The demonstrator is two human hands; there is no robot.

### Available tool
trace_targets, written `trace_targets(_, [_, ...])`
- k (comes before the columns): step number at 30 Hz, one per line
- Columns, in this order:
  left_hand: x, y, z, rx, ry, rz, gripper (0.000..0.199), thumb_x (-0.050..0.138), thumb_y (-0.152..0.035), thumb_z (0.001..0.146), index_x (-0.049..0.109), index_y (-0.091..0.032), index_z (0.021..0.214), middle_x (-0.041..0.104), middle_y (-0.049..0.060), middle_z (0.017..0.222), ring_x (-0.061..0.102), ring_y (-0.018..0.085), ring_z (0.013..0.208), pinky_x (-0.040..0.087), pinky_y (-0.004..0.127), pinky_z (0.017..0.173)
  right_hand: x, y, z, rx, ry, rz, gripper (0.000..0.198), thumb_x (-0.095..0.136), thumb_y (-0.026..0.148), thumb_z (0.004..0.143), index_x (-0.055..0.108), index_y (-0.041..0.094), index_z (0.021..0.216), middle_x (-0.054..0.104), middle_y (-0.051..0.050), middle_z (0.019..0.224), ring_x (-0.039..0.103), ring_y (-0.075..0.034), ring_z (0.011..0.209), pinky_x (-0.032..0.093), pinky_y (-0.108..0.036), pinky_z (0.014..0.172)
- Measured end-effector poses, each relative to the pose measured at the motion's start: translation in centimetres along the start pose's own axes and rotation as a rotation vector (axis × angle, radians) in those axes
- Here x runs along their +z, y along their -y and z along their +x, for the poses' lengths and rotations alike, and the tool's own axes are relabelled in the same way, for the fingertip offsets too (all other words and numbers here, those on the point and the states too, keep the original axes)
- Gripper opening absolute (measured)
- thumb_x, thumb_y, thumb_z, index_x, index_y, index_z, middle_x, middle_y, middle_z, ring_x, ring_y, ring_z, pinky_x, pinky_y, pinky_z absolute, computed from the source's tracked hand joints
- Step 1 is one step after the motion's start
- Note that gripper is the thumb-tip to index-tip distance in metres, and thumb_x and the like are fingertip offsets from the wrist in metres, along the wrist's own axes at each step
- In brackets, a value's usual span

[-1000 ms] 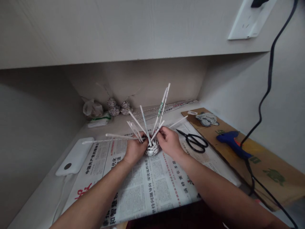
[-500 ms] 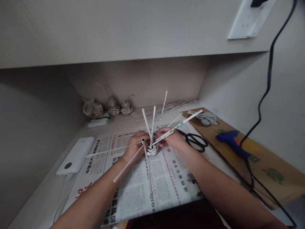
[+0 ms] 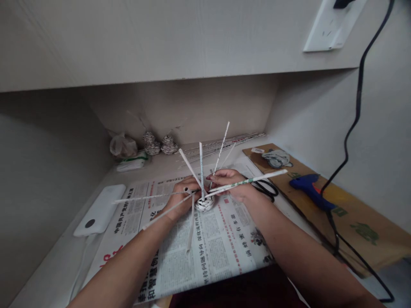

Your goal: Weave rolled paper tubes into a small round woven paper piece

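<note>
A small woven paper piece [image 3: 204,204] stands over the newspaper [image 3: 221,252], its base braided from rolled paper strips. Several rolled paper sticks [image 3: 201,167] fan out of it, upward, sideways and toward me. My left hand [image 3: 184,194] is closed around the left side of the piece, its fingertips partly hidden behind the sticks. On the far right side, my right hand [image 3: 229,182] pinches a paper stick [image 3: 221,147] near its base. One long white stick with green marks [image 3: 257,179] passes across the right hand.
Black-handled scissors [image 3: 268,189] lie behind my right wrist. A blue glue gun [image 3: 306,188] rests on cardboard [image 3: 353,218] at right. A white power bank [image 3: 101,209] lies left. Two woven gourd shapes [image 3: 160,144], a plastic bag [image 3: 123,146] and loose paper sticks [image 3: 224,143] sit at the back.
The sticks have swung: the upper left ones lean further left, and the green-marked one has dropped lower to the right. My right hand has shifted slightly, covering more of the scissors.
</note>
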State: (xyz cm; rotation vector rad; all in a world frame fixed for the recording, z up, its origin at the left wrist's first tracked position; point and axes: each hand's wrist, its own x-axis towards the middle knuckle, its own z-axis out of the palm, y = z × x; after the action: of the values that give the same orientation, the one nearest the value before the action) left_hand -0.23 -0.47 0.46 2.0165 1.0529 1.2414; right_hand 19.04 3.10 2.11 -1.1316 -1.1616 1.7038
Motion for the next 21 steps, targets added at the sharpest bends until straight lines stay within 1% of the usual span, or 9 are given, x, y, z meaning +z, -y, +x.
trace_targets(3, [-0.2, 0.2, 0.0, 0.042, 0.066, 0.025, 0.009, 0.071, -0.028, 0.081, 0.080, -0.027, 0.080, 0.076, 0.009, 0.088, 0.069, 0.028, 0.090, 0.052, 0.043, 0.088, -0.1, 0.1, -0.1, -0.010, 0.001, 0.004, 0.019, 0.082, 0.027, 0.070, 0.071, 0.014, 0.077, 0.067, 0.000, 0.057, 0.060, -0.011, 0.044, 0.047, -0.019, 0.040])
trace_targets(8, [0.0, 0.6, -0.1, 0.193, 0.050, 0.109, 0.017, 0.062, -0.022, 0.087, 0.079, -0.023, 0.084, 0.075, 0.009, 0.085, 0.067, 0.025, 0.083, 0.051, 0.040, 0.081, -0.1, -0.6, 0.3, -0.078, 0.013, -0.017, 0.029, 0.086, 0.036, 0.064, 0.071, 0.014, 0.075, 0.067, 0.000, 0.055, 0.058, -0.011, 0.044, 0.044, -0.019, 0.039])
trace_targets(11, [0.0, 0.3, -0.1, 0.254, 0.089, 0.185, 0.020, 0.059, -0.022, 0.090, 0.078, -0.022, 0.084, 0.075, 0.009, 0.085, 0.065, 0.023, 0.079, 0.050, 0.038, 0.077, 0.1, -1.0, 0.5, -0.118, 0.002, -0.040, 0.032, 0.087, 0.040, 0.062, 0.070, 0.015, 0.074, 0.067, 0.000, 0.056, 0.058, -0.011, 0.043, 0.045, -0.021, 0.041])
trace_targets(17, [-0.4, -0.5, -0.1, 0.301, 0.144, 0.232, 0.025, 0.058, -0.033, 0.094, 0.077, -0.020, 0.085, 0.074, 0.009, 0.083, 0.064, 0.021, 0.080, 0.048, 0.034, 0.078, 0.8, -1.2, 0.3, -0.117, -0.027, -0.005, 0.028, 0.088, 0.033, 0.059, 0.070, 0.017, 0.072, 0.066, 0.001, 0.055, 0.058, -0.012, 0.046, 0.046, -0.022, 0.043])
trace_targets(21, [-0.5, -0.3, 0.0, 0.316, 0.158, 0.225, 0.023, 0.058, -0.031, 0.094, 0.077, -0.020, 0.088, 0.074, 0.010, 0.087, 0.065, 0.021, 0.082, 0.048, 0.034, 0.079, 1.1, -1.0, -0.1, -0.141, -0.045, -0.047, 0.023, 0.084, 0.032, 0.061, 0.069, 0.017, 0.070, 0.065, 0.001, 0.055, 0.057, -0.011, 0.046, 0.044, -0.021, 0.041])
